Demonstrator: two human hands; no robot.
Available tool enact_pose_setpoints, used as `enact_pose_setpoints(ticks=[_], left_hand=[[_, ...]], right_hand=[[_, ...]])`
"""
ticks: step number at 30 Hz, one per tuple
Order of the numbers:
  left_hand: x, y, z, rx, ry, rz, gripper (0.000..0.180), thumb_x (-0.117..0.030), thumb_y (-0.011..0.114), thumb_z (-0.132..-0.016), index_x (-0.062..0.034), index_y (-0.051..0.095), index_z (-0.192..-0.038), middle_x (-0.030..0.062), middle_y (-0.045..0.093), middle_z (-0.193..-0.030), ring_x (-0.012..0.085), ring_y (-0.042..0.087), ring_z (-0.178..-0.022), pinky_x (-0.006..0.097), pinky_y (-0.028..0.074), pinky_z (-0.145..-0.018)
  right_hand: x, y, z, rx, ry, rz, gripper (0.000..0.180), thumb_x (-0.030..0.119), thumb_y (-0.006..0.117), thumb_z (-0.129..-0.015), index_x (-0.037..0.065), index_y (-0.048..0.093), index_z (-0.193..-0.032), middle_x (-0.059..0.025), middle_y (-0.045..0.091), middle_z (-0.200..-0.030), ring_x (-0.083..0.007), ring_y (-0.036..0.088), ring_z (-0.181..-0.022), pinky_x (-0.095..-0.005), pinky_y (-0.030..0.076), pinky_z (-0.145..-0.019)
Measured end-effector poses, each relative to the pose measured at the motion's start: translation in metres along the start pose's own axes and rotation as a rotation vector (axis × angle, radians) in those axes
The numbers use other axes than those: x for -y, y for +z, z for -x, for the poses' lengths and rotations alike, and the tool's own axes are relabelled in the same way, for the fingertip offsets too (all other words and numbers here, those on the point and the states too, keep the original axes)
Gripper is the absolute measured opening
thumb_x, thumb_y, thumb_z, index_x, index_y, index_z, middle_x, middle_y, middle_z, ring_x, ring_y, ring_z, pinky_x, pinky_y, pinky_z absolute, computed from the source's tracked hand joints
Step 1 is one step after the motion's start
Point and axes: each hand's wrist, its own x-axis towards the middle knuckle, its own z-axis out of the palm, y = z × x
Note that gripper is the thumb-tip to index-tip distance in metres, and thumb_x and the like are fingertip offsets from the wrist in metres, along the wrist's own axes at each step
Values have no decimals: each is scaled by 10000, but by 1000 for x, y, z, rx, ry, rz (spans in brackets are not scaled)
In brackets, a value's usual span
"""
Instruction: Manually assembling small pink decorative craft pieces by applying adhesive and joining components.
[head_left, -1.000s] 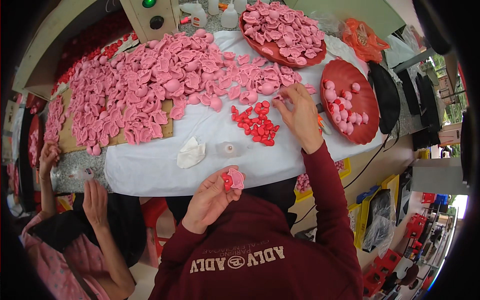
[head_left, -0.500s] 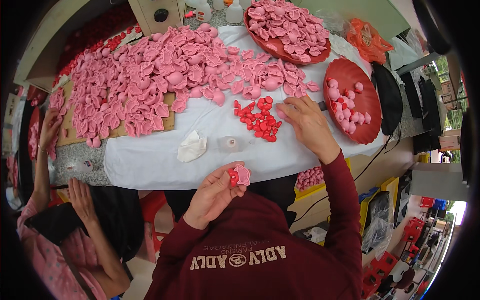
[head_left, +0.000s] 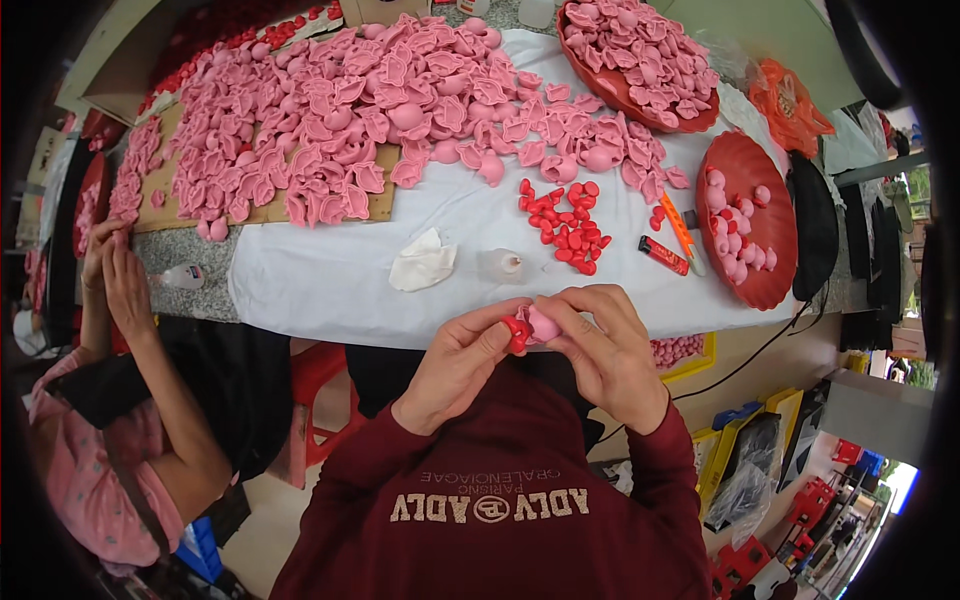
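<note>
In front of my chest, my left hand (head_left: 455, 365) pinches a small pink plastic piece with a red bow-shaped part (head_left: 517, 335) on it. My right hand (head_left: 612, 355) grips a rounded pink plastic piece (head_left: 543, 325) against it, and the two touch between my fingertips. Fingers hide part of the join. Just beyond lie a small clear bottle (head_left: 505, 266), a crumpled white tissue (head_left: 424, 262) and a pile of glossy red pieces (head_left: 572, 235) on the white cloth (head_left: 320, 295).
A big heap of pink shell pieces (head_left: 330, 110) covers the table's far left. Two red scalloped trays (head_left: 765, 280) (head_left: 690, 122) stand at the right. Nearer are an orange-handled tool (head_left: 679, 220) and a red stick-like item (head_left: 663, 255). A co-worker's hands (head_left: 120, 270) are at the left.
My right hand has come from beside the red pieces back to my left hand, bringing the rounded pink piece against the bow piece. The co-worker's hands have come together. The view has shifted.
</note>
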Motion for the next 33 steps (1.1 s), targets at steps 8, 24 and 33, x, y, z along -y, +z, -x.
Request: enact_pose_setpoints(ticks=[8,24,33], left_hand=[[3,-1,3,8,32,-78,308,-60,491,-886,28,488,-1181,130,565,-1091,178,557,-981,316,465,-845],[4,1,0,-19,305,-400,314,110,604,-734,25,603,-1036,137,564,-1079,165,576,-916,260,503,-770],[19,-16,-9,21,574,-572,216,153,566,-710,28,634,-872,140,577,-1012,186,592,-865,254,512,-721]], right_hand=[[4,6,3,16,31,-20,396,7,665,-655,30,599,-1045,-106,530,-872,-271,513,-790,-352,439,-684],[-15,23,20,-25,10,-97,476,5,676,-639,8,554,-1099,-102,525,-887,-251,502,-790,-311,425,-667],[-14,28,24,-73,84,-344,466,73,740,-610,20,609,-1054,-62,571,-817,-202,514,-730,-284,415,-632]])
